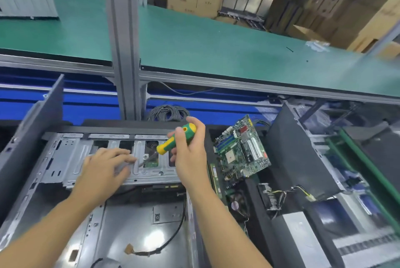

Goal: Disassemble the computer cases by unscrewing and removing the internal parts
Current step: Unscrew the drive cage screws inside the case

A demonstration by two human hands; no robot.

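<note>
An open grey computer case [71,213] lies in front of me, with a silver metal drive cage [71,155] across its far end. My right hand [190,155] grips a green and yellow screwdriver [176,138] whose shaft slants down left to the cage. My left hand [106,168] rests on the cage with its fingers stretched toward the screwdriver's tip near a small white fitting [145,156]. A loose cable with a tan plug [129,248] lies on the case floor.
A removed green motherboard [242,148] leans to the right of the case, above a cooler fan [237,204] and another board. A second dark case [303,155] with loose wires stands at the right. A coil of black cable [167,112] lies behind. A green conveyor belt [216,51] runs beyond.
</note>
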